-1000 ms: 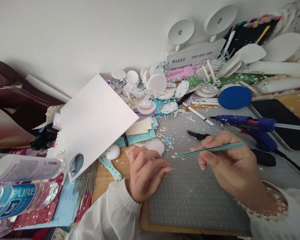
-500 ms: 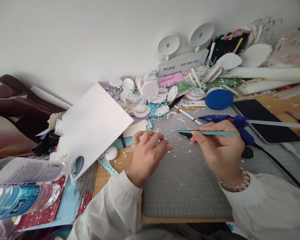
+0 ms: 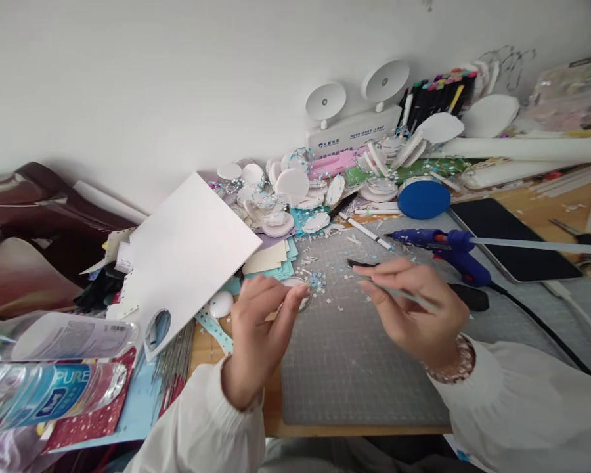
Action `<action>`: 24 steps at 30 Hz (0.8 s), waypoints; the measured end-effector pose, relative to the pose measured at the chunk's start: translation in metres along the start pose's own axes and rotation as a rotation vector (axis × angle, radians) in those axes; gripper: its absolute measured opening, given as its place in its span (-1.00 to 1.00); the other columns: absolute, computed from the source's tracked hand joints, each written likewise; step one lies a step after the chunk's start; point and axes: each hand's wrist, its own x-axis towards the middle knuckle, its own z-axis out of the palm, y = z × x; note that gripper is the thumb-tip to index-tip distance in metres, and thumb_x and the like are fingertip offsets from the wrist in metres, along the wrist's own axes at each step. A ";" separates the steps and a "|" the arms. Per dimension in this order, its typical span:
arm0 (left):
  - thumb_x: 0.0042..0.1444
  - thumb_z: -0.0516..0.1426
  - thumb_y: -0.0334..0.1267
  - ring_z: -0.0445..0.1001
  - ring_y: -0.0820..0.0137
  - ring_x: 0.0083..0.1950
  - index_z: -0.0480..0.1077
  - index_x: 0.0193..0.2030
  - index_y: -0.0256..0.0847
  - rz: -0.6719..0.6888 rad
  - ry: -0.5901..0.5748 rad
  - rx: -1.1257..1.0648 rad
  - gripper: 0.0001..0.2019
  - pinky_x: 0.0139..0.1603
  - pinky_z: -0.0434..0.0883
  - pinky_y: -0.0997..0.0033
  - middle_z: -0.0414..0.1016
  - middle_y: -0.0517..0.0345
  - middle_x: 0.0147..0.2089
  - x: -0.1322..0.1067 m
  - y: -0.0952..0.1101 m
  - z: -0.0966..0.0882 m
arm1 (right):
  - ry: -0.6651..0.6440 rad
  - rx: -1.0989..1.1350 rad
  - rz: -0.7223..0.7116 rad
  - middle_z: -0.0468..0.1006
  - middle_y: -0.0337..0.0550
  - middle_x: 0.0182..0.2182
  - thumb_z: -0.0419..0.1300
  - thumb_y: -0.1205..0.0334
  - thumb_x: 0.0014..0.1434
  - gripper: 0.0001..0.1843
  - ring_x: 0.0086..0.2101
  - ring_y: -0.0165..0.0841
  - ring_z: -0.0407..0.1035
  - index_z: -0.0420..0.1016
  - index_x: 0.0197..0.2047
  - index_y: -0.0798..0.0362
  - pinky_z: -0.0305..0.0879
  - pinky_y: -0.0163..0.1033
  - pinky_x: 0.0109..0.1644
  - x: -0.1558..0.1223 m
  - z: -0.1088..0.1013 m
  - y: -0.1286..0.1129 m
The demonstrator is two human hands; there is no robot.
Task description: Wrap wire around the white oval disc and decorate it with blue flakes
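Observation:
My right hand [image 3: 414, 305] is closed round a pair of thin teal tweezers [image 3: 416, 299], their tip pointing left above the grey cutting mat [image 3: 359, 374]. My left hand [image 3: 261, 325] is held up at the mat's left edge, fingers curled in and thumb upright; whether something small sits between them is hidden. Just behind its thumb lies a small round clear-rimmed piece [image 3: 305, 300], partly covered. A little pile of blue and white star-shaped bits [image 3: 318, 281] is between the two hands, with loose ones scattered around it.
A blue glue gun [image 3: 453, 246] and a black phone [image 3: 515, 236] lie at right. White foam discs [image 3: 292, 186] crowd the back, near a blue round lid [image 3: 423, 199]. A white board [image 3: 192, 236] with a hole leans at left, beside water bottles [image 3: 64, 391].
My left hand has drawn back left and turned thumb-up, uncovering the star bits and the round piece. My right hand has shifted slightly left and down, tilting the tweezers.

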 end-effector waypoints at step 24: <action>0.01 0.26 0.08 0.21 0.51 -0.55 0.20 -0.68 -0.24 -0.672 -0.214 -0.830 -0.49 -0.54 0.18 0.52 0.35 0.14 -0.62 -0.074 0.007 -0.025 | -0.147 -0.741 0.050 0.49 -0.08 -0.45 0.21 0.34 0.04 -0.74 -0.46 -0.18 0.38 0.47 -0.20 -0.18 0.24 0.01 -0.28 -0.040 -0.105 0.013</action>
